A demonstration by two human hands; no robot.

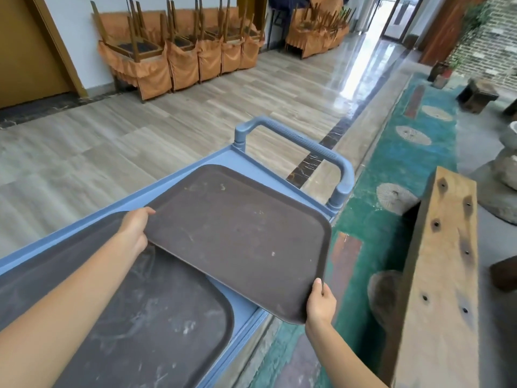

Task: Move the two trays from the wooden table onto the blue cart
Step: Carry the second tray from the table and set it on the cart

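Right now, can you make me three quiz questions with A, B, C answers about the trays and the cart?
1. Where is the tray nearest the camera?
A. lying on the cart
B. on the floor
C. on a chair

2. How many trays can you see?
A. one
B. two
C. four

3. What is happening to the other tray?
A. leaning on a wall
B. lying upside down on the floor
C. held by both hands

Answers:
1 A, it lies flat on the blue top.
2 B, both are dark brown.
3 C, the left hand and right hand grip opposite edges.
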